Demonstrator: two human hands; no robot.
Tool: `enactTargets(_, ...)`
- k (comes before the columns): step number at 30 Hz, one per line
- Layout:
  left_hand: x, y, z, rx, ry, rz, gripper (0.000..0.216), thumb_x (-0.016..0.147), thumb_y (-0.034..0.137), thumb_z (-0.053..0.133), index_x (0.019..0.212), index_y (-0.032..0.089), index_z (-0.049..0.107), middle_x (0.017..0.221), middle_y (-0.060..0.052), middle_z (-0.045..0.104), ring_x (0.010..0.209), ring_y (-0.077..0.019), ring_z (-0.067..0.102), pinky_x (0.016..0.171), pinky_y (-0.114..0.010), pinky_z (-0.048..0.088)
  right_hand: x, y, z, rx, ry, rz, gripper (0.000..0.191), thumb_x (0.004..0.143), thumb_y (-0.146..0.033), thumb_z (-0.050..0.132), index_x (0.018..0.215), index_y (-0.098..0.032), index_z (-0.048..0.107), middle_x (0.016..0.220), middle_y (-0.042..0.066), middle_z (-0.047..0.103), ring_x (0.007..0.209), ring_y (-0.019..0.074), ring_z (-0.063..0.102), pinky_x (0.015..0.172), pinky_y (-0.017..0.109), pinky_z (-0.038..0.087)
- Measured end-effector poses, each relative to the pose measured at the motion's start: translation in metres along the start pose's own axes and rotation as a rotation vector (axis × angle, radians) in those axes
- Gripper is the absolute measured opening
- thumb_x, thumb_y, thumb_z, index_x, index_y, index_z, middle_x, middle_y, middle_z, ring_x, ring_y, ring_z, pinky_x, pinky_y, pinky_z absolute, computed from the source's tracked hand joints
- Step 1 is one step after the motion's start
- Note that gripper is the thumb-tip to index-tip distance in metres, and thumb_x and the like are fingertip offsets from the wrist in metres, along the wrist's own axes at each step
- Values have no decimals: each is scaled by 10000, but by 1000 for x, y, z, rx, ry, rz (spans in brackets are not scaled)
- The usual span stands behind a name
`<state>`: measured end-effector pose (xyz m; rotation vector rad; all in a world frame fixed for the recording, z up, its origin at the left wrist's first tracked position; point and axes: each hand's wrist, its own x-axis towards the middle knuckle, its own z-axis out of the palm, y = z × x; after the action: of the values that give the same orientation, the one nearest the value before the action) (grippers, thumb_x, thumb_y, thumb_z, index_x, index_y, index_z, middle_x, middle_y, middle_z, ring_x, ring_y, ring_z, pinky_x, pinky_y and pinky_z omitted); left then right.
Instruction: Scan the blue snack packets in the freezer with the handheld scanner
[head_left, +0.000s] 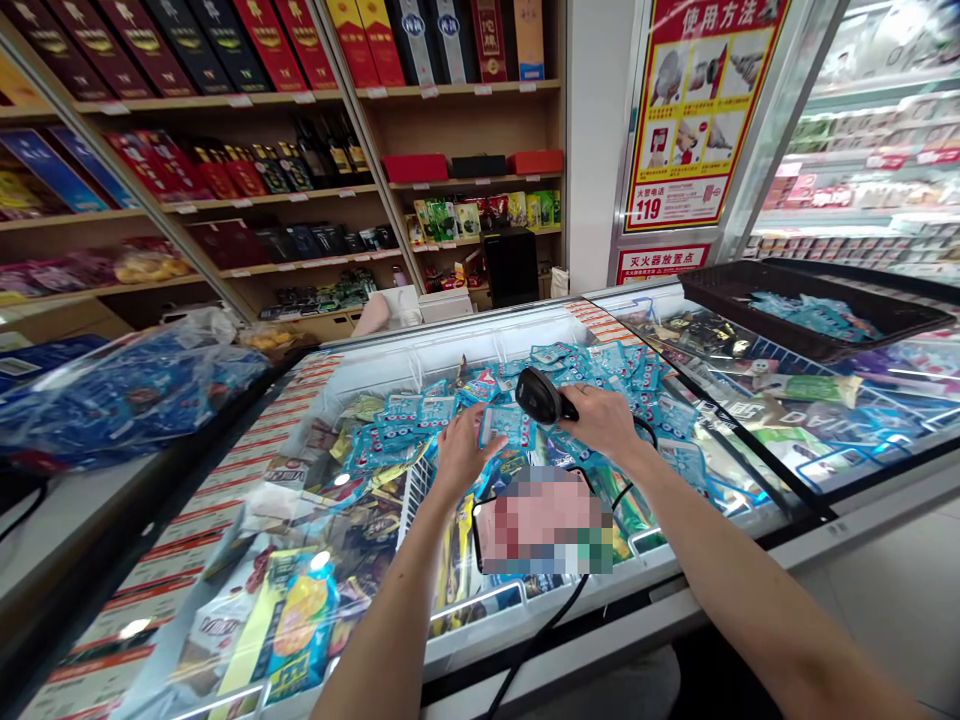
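Observation:
My right hand (600,420) is closed round the handle of a black barcode scanner (541,397), whose head points to the left. Just below the scanner, my left hand (459,452) pinches the left edge of a light blue packet (511,426) between thumb and fingers. Many similar blue packets (439,412) lie heaped behind and to both sides of my hands, over the chest freezer. A phone (540,520) with a blurred-out screen lies between my forearms. The scanner's black cable (559,610) runs past the phone toward the front edge.
A dark brown tray (817,345) with more blue packets stands at the right. Ice cream packs (300,620) fill the chest freezer (645,625). Plastic-wrapped blue packs (135,390) lie at the left. Shelves (465,88) with boxes stand behind, beside a red-and-yellow poster (705,110).

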<state>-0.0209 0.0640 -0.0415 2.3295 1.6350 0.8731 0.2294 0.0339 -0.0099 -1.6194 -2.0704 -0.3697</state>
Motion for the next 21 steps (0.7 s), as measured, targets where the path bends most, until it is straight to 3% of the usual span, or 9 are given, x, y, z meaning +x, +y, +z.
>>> enactTargets(5, 2, -5, 1, -323, 61, -51, 683, 785, 384, 596, 1376, 243, 285, 1001, -61, 607, 784, -183, 607, 711, -341, 470, 0, 0, 1, 7, 21, 10, 288, 798, -370, 573, 1049, -233, 605, 909, 26, 686, 822, 180, 619, 626, 256, 348)
enactTargets(8, 5, -8, 3, -481, 149, -97, 752, 765, 342, 611, 1398, 226, 220, 991, -57, 605, 725, -154, 604, 658, -306, 478, 0, 0, 1, 14, 21, 14, 318, 790, -366, 582, 1074, -226, 601, 922, 36, 688, 829, 186, 617, 631, 253, 349)
enactTargets(12, 10, -16, 3, -702, 267, -192, 632, 717, 346, 653, 1267, 175, 393, 1034, -76, 611, 813, -153, 610, 712, -290, 489, 0, -1, -1, 8, 15, 14, 310, 785, -366, 586, 1062, -226, 599, 933, 29, 687, 833, 184, 615, 628, 253, 342)
enactTargets(15, 11, -20, 2, -784, 278, -243, 444, 723, 391, 649, 1091, 170, 536, 956, -47, 628, 789, -132, 595, 737, -274, 476, 0, -1, -1, -3, 21, 7, 293, 791, -373, 579, 1047, -232, 599, 924, 17, 685, 826, 180, 616, 620, 254, 334)
enactTargets(18, 9, -21, 0, -810, 329, -241, 402, 745, 439, 624, 1051, 188, 556, 876, -14, 607, 754, -115, 568, 721, -256, 470, -1, -1, -2, -9, 25, 14, 284, 798, -368, 573, 1043, -228, 601, 915, 20, 684, 825, 177, 615, 628, 252, 334)
enactTargets(21, 7, -20, -1, -791, 397, -231, 458, 779, 486, 578, 1143, 222, 489, 898, -7, 565, 731, -106, 545, 679, -247, 477, -1, -1, -1, -5, 19, 14, 288, 800, -367, 572, 1048, -225, 602, 924, 27, 686, 830, 177, 614, 637, 250, 337)
